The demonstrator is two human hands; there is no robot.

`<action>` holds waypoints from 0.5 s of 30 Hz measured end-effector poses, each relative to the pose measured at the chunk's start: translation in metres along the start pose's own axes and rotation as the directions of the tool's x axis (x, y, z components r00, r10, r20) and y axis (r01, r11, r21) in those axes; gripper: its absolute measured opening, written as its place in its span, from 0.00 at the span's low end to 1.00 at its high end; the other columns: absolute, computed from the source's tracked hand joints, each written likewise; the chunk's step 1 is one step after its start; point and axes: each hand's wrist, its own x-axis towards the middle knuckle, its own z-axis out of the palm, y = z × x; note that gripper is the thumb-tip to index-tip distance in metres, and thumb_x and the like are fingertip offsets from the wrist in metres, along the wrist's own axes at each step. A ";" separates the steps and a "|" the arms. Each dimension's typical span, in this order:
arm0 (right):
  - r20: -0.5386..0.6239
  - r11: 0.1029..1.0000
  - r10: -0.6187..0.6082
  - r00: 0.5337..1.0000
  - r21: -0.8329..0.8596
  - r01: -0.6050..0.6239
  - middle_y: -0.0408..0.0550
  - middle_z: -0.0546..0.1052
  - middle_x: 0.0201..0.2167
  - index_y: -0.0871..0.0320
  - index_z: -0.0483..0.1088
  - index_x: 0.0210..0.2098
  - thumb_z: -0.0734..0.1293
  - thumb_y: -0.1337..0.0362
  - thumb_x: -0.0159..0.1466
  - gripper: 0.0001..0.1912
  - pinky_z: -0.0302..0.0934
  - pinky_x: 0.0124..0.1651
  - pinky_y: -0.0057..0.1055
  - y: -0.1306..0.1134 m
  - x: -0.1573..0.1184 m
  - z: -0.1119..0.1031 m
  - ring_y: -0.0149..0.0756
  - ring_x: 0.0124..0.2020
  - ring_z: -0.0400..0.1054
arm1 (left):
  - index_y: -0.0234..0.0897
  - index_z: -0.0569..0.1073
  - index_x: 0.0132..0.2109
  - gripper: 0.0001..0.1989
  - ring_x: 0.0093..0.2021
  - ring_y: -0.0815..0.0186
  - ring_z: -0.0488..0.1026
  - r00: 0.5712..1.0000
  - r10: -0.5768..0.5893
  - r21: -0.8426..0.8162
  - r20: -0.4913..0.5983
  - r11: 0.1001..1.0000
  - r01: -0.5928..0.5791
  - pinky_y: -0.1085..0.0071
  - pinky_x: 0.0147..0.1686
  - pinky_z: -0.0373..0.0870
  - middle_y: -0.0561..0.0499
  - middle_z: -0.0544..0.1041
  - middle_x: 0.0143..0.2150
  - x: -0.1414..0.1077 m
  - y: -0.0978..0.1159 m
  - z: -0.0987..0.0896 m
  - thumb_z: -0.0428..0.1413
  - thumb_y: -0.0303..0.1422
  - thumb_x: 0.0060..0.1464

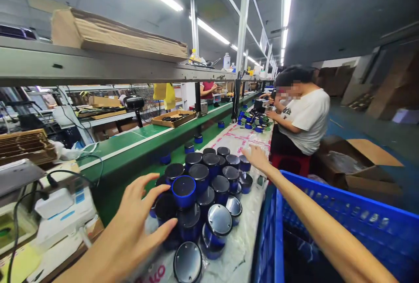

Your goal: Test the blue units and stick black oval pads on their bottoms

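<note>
Blue cylindrical speaker (183, 191), dark top, left fingers (139, 191) beside

Along our green conveyor bench (131, 160) runs a white plastic sheet (242, 248), crowded with blue cylindrical canisters (199, 177), mostly upright, a few tipped to show silver bases (219, 219).

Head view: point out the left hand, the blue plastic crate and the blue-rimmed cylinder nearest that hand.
Left hand (140, 217), head view, point on the back of the hand.
Blue plastic crate (340, 195), head view, point on its top rim.
Blue-rimmed black cylinder (183, 190), head view, point on its black top.
</note>
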 end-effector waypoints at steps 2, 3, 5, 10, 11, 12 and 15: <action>0.061 0.979 -0.202 0.978 -0.006 0.202 0.53 0.58 0.60 0.56 0.60 0.57 0.64 0.58 0.64 0.23 0.51 0.58 0.53 -0.026 -0.015 -0.006 0.49 0.59 0.54 | 0.44 0.64 0.53 0.22 0.62 0.49 0.53 0.997 -0.055 -0.090 0.051 0.994 0.060 0.47 0.54 0.63 0.45 0.53 0.62 0.016 0.003 0.016 0.55 0.44 0.52; 0.123 0.951 -0.306 0.944 0.004 0.308 0.52 0.57 0.61 0.54 0.60 0.57 0.66 0.56 0.62 0.25 0.49 0.60 0.51 -0.040 -0.026 -0.006 0.49 0.61 0.51 | 0.43 0.65 0.53 0.23 0.63 0.48 0.50 0.994 -0.071 -0.121 0.082 0.989 0.080 0.45 0.56 0.61 0.44 0.50 0.63 0.023 0.005 0.024 0.56 0.44 0.51; 0.285 0.877 -0.469 0.836 0.042 0.478 0.47 0.55 0.62 0.49 0.64 0.54 0.71 0.50 0.54 0.30 0.46 0.62 0.45 -0.066 -0.050 -0.001 0.46 0.63 0.47 | 0.39 0.65 0.54 0.27 0.64 0.45 0.46 0.986 -0.091 -0.130 0.142 0.985 0.110 0.44 0.57 0.56 0.41 0.47 0.64 0.035 0.008 0.041 0.58 0.45 0.49; 0.479 0.800 -0.551 0.683 0.070 0.596 0.53 0.52 0.62 0.52 0.66 0.51 0.72 0.40 0.45 0.39 0.42 0.63 0.51 -0.098 -0.080 0.023 0.53 0.66 0.37 | 0.39 0.67 0.50 0.24 0.60 0.45 0.55 0.993 -0.095 -0.105 0.064 0.989 0.101 0.43 0.54 0.58 0.41 0.59 0.59 0.043 0.015 0.054 0.61 0.40 0.46; 0.481 0.803 -0.543 0.689 0.057 0.593 0.56 0.51 0.63 0.54 0.66 0.51 0.71 0.39 0.45 0.40 0.41 0.62 0.53 -0.100 -0.080 0.027 0.55 0.66 0.35 | 0.40 0.66 0.50 0.23 0.58 0.47 0.58 0.994 -0.101 -0.143 0.039 0.984 0.105 0.44 0.54 0.60 0.43 0.62 0.57 0.039 0.016 0.050 0.61 0.38 0.46; 0.480 0.808 -0.533 0.697 0.043 0.588 0.59 0.50 0.63 0.56 0.65 0.51 0.70 0.38 0.45 0.41 0.41 0.62 0.55 -0.100 -0.079 0.031 0.57 0.66 0.33 | 0.42 0.65 0.51 0.23 0.57 0.50 0.61 0.992 -0.120 -0.202 0.029 0.972 0.124 0.47 0.54 0.62 0.44 0.64 0.56 0.033 0.016 0.045 0.60 0.38 0.48; 0.474 0.817 -0.510 0.718 0.008 0.576 0.64 0.49 0.62 0.59 0.66 0.49 0.71 0.37 0.43 0.43 0.43 0.59 0.60 -0.099 -0.080 0.040 0.64 0.65 0.32 | 0.46 0.60 0.56 0.26 0.50 0.59 0.70 0.980 -0.196 -0.367 0.041 0.909 0.197 0.61 0.48 0.71 0.50 0.70 0.53 0.003 0.010 0.022 0.57 0.43 0.52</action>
